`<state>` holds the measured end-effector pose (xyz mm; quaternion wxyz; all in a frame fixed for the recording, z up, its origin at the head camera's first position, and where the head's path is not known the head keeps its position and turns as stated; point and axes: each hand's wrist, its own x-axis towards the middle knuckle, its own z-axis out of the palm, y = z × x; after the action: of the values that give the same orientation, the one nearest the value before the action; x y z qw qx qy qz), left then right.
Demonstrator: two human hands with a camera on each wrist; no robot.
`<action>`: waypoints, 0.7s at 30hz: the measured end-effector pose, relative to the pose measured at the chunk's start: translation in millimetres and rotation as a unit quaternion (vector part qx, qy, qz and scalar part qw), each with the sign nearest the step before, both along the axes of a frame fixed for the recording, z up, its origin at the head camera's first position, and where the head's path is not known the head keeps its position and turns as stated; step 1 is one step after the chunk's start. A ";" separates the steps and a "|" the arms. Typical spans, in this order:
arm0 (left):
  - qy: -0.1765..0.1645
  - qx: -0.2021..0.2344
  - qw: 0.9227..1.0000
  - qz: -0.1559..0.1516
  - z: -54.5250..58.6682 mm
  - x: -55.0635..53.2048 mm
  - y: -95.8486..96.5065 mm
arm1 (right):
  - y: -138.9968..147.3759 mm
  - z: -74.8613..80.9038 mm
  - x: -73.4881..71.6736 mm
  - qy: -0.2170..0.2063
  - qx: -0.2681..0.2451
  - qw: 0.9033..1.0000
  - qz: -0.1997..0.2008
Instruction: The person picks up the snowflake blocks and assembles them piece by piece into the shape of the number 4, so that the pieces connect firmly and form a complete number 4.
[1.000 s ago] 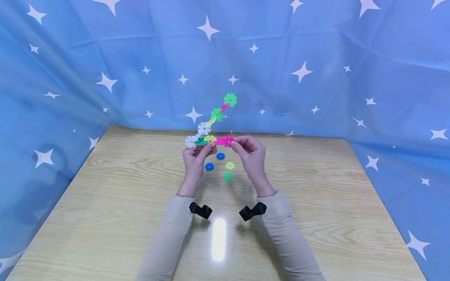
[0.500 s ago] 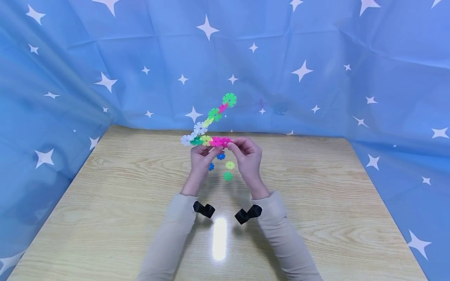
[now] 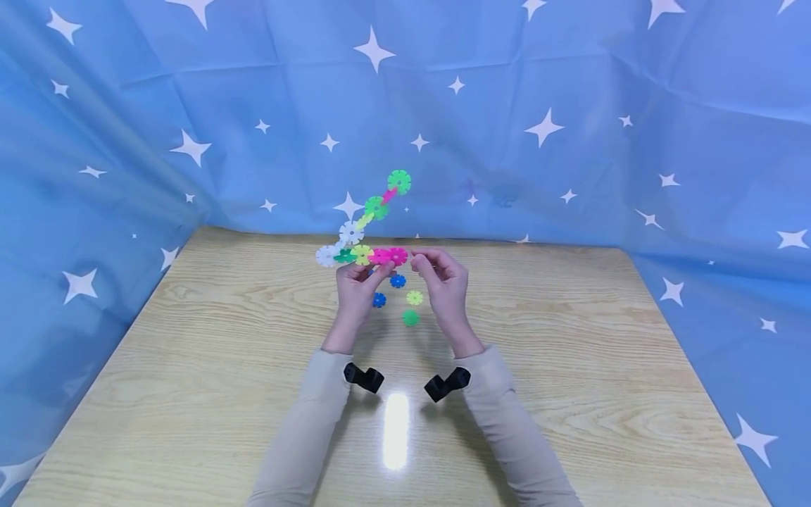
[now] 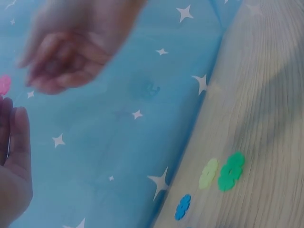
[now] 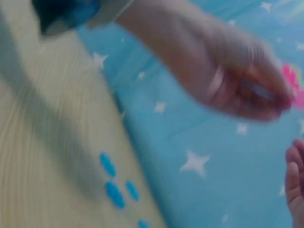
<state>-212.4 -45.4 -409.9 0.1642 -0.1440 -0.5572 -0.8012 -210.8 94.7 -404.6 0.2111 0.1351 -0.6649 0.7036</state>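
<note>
A zigzag chain of joined plastic snowflake discs [image 3: 351, 232] in green, pink, yellow and white is held up above the far part of the table. My left hand [image 3: 357, 289] pinches its lower row near the pink snowflake disc [image 3: 397, 256] at the right end. That hand [image 5: 223, 71] also shows in the right wrist view, fingertips at the pink disc [image 5: 298, 97]. Just right of this end is my right hand [image 3: 448, 285], apart from the chain. Its fingers curl loosely around nothing in the left wrist view, where the hand [image 4: 71, 57] is blurred.
Loose discs lie on the wooden table [image 3: 570, 352] below the hands: blue discs [image 3: 398, 281], a yellow disc [image 3: 415, 298] and a green disc [image 3: 410, 318]. A blue star-patterned cloth [image 3: 481, 105] hangs behind the table and along both sides.
My left hand has shifted its grip rightward along the row to the pink discs, and the chain has moved left. My right hand has let go of the end pink disc.
</note>
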 end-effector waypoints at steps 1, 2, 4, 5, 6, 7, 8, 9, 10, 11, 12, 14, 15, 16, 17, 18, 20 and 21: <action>0.000 0.005 1.000 0.002 -0.2 -0.3 -1.9 | 1.9 -5.3 -3.5 -0.008 0.011 1.000 -0.005; 0.001 0.011 1.000 0.004 -0.3 -0.7 -3.9 | 3.9 -10.4 -7.0 -0.023 0.024 0.999 -0.011; 0.002 0.015 1.000 0.009 -0.2 -1.2 -7.5 | 7.5 -21.2 -14.0 -0.070 0.055 0.996 -0.021; 0.004 0.016 1.000 0.010 0.0 -1.3 -9.2 | 9.2 -26.8 -17.3 -0.097 0.078 0.992 -0.026; 0.005 0.017 1.000 0.012 0.2 -1.3 -10.6 | 10.7 -32.4 -20.3 -0.123 0.103 0.987 -0.030; 0.005 0.017 1.000 0.012 0.4 -1.2 -11.7 | 12.1 -38.0 -22.8 -0.149 0.127 0.980 -0.031; 0.005 0.015 1.000 0.014 0.7 -1.1 -12.7 | 13.2 -43.4 -25.1 -0.175 0.152 0.972 -0.031; 0.005 0.015 1.000 0.013 1.1 -0.7 -13.5 | 14.1 -48.7 -27.4 -0.194 0.174 0.965 -0.030; 0.006 0.018 1.000 0.010 1.5 -0.4 -14.1 | 14.8 -53.8 -29.6 -0.209 0.198 0.957 -0.031; 0.006 0.019 1.000 0.007 1.9 0.0 -14.6 | 15.2 -58.7 -31.8 -0.219 0.218 0.951 -0.032; 0.007 0.020 1.000 0.005 2.4 0.3 -14.8 | 15.6 -63.2 -33.7 -0.226 0.233 0.945 -0.033; 0.009 0.022 1.000 0.000 2.5 0.6 -15.3 | 16.1 -70.9 -36.8 -0.228 0.267 0.936 -0.039; 0.010 0.023 1.000 -0.003 2.5 0.7 -15.5 | 16.3 -73.5 -37.9 -0.230 0.282 0.930 -0.040; 0.012 0.024 1.000 -0.006 2.7 0.8 -15.7 | 16.3 -75.4 -38.6 -0.230 0.302 0.924 -0.042; 0.013 0.025 1.000 -0.007 2.7 0.8 -16.0 | 16.2 -76.2 -39.1 -0.229 0.323 0.917 -0.043; 0.014 0.026 1.000 -0.009 2.7 0.9 -16.3 | 16.0 -76.0 -39.3 -0.230 0.340 0.911 -0.042; 0.017 0.027 0.999 -0.012 2.6 0.8 -17.0 | 14.9 -72.9 -39.4 -0.236 0.375 0.896 -0.036; 0.018 0.026 0.999 -0.011 2.7 0.8 -17.4 | 13.8 -70.3 -39.6 -0.243 0.391 0.887 -0.033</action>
<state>-211.6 -62.7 -407.2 0.1691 -0.1607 -0.5312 -0.8145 -250.4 108.5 -474.9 -0.0045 0.0094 -0.9209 0.3897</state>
